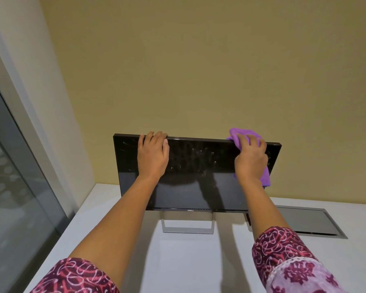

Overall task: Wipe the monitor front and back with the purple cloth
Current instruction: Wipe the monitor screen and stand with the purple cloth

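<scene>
On the table (188, 261) stands the monitor (199, 187), screen towards the person (dark and smudged). The left hand (152, 155) grips its top edge, fingers curled over. The right hand (250, 157) clutches the cloth (240, 133) against the top edge near the right corner.

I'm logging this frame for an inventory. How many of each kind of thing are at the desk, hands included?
monitor: 1
purple cloth: 1
hands: 2 (left hand, right hand)
grey desk hatch: 1
Total: 5
</scene>
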